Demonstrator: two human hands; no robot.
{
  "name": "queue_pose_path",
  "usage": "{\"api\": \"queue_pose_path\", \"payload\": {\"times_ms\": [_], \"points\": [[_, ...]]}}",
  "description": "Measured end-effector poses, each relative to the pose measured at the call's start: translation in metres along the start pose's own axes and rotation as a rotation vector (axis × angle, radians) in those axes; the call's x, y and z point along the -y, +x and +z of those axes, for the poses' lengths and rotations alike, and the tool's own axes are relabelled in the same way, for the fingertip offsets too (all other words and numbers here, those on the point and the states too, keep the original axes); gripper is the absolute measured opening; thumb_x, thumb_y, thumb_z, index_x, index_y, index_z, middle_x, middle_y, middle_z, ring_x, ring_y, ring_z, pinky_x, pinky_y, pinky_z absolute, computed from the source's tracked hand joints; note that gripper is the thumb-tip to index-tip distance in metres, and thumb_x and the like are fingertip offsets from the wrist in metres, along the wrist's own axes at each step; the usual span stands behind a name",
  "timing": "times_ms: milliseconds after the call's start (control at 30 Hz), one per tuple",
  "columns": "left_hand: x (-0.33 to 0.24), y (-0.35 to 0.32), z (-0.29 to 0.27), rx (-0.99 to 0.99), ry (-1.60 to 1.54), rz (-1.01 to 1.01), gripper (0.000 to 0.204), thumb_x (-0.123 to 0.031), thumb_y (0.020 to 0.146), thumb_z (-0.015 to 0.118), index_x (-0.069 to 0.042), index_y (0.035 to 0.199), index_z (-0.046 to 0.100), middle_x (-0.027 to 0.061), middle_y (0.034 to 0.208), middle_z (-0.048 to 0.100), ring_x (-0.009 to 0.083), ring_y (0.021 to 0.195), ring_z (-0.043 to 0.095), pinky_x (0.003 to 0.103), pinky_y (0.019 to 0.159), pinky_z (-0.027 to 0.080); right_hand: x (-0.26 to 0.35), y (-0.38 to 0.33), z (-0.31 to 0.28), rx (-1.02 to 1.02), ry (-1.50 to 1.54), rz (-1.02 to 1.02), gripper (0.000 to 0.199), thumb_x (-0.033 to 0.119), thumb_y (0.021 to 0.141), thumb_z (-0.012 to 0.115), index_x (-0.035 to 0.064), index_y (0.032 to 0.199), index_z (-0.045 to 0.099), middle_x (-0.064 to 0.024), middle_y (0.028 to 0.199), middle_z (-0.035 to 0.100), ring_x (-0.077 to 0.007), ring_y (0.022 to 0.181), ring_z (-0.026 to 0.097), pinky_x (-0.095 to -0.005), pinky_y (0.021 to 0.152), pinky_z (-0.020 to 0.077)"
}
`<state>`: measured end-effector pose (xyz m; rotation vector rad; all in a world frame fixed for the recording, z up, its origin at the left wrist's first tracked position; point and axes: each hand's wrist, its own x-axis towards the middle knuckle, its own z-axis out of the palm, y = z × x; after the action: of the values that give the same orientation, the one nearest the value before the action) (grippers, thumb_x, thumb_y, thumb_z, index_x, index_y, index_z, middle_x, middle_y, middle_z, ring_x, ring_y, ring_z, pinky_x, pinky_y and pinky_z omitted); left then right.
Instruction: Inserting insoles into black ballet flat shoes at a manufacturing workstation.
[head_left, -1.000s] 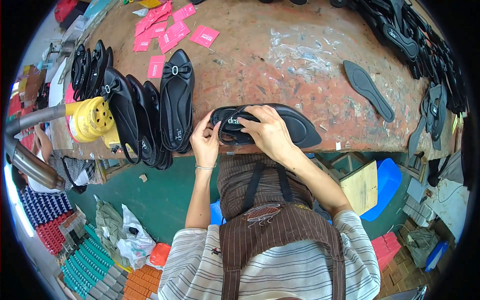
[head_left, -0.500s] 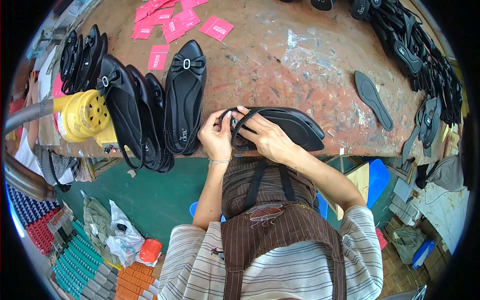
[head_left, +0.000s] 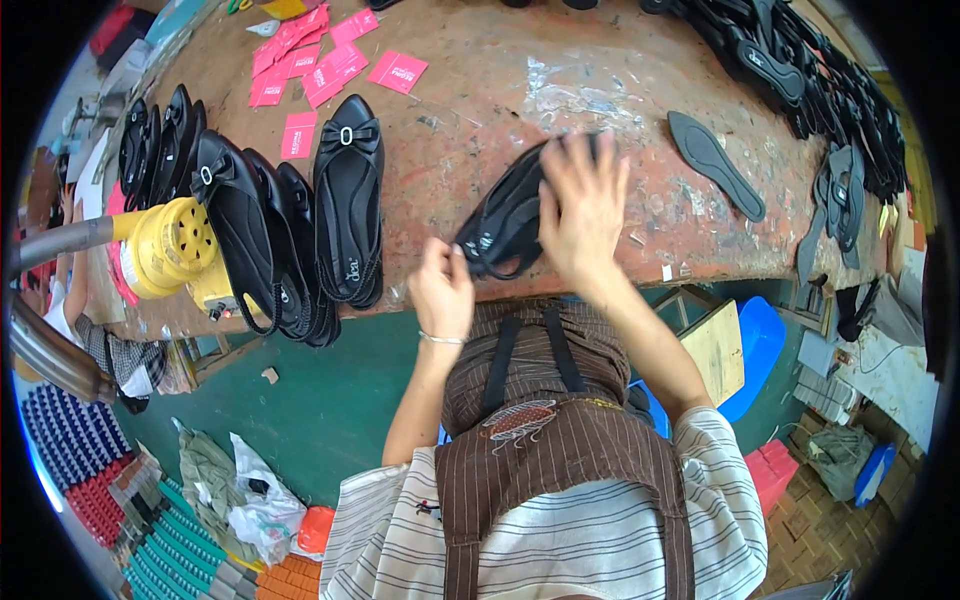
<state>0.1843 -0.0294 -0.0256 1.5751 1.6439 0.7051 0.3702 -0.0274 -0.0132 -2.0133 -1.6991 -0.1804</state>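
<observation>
A black flat shoe [head_left: 500,215] lies slanted on the worn brown table [head_left: 640,250], its heel toward me and its toe pointing away to the right. My right hand [head_left: 583,205] rests over the toe half, fingers stretched out and a little smeared by motion, hiding the front. At the heel end, my left hand [head_left: 443,292] has its fingers curled against the thumb. Whatever those fingers hold, if anything, is hidden. To the left stands a black flat with a bow and buckle [head_left: 348,205], beside a row of similar shoes [head_left: 240,220].
Pink cards [head_left: 335,72] are scattered at the far left. A yellow slotted machine part [head_left: 170,245] juts in from the left. Right of the shoe lies a grey insole [head_left: 715,165], with a heap of black shoe parts [head_left: 800,90] beyond. A blue stool [head_left: 757,350] stands below the table.
The shoe has swung from lying sideways to a slant, toe away. My right hand has left the heel strap and spread over the toe. My left hand has dropped slightly lower.
</observation>
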Motion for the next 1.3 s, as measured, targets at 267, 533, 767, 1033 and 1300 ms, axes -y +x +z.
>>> {"api": "queue_pose_path", "payload": {"times_ms": [267, 533, 767, 1033, 1300], "points": [[-0.039, -0.068, 0.036, 0.250, 0.354, 0.389, 0.016, -0.017, 0.080, 0.071, -0.004, 0.082, 0.062, 0.0144, 0.093, 0.064, 0.0319, 0.098, 0.063, 0.042, 0.077, 0.052, -0.028, 0.025, -0.032, 0.127, 0.622, -0.011, 0.010, 0.003, 0.076, 0.071, 0.0046, 0.084, 0.065, -0.0151, 0.100, 0.063, -0.0319, 0.096, 0.064, -0.0396, 0.079, 0.0518], [-0.013, -0.071, 0.059, 0.471, 0.573, 0.634, 0.049, -0.017, 0.084, 0.063, 0.004, 0.127, 0.054, 0.0193, 0.132, 0.052, 0.0345, 0.132, 0.042, 0.057, 0.110, 0.030, -0.012, -0.062, -0.007, 0.188, 0.282, -0.210, 0.056, -0.002, 0.078, 0.055, 0.0014, 0.134, 0.051, -0.0204, 0.126, 0.060, -0.0352, 0.122, 0.056, -0.0539, 0.115, 0.0280], [-0.015, -0.070, 0.061, 0.322, 0.474, 0.655, 0.046, -0.015, 0.089, 0.054, 0.004, 0.131, 0.053, 0.0159, 0.135, 0.053, 0.0282, 0.135, 0.040, 0.053, 0.113, 0.027, 0.006, 0.032, -0.013, 0.932, -0.016, -0.017, 0.057, 0.003, 0.083, 0.054, -0.0022, 0.139, 0.046, -0.0219, 0.142, 0.048, -0.0343, 0.137, 0.042, -0.0540, 0.118, 0.0177], [-0.014, -0.065, 0.060, 0.314, 0.465, 0.684, 0.035, -0.012, 0.087, 0.053, 0.004, 0.117, 0.061, 0.0188, 0.126, 0.058, 0.0313, 0.131, 0.045, 0.054, 0.112, 0.027, -0.001, 0.024, 0.004, 0.453, -0.067, -0.182, 0.029, 0.006, 0.081, 0.051, -0.0066, 0.105, 0.060, -0.0186, 0.105, 0.061, -0.0313, 0.110, 0.055, -0.0562, 0.116, 0.0170], [-0.016, -0.060, 0.061, 0.368, 0.461, 0.619, 0.031, -0.009, 0.086, 0.055, 0.003, 0.112, 0.064, 0.0190, 0.118, 0.063, 0.0327, 0.126, 0.049, 0.054, 0.111, 0.029, 0.005, 0.017, -0.003, 0.417, -0.023, -0.153, 0.057, -0.001, 0.077, 0.051, -0.0108, 0.132, 0.043, -0.0311, 0.140, 0.043, -0.0409, 0.137, 0.037, -0.0632, 0.115, 0.0110]]}}
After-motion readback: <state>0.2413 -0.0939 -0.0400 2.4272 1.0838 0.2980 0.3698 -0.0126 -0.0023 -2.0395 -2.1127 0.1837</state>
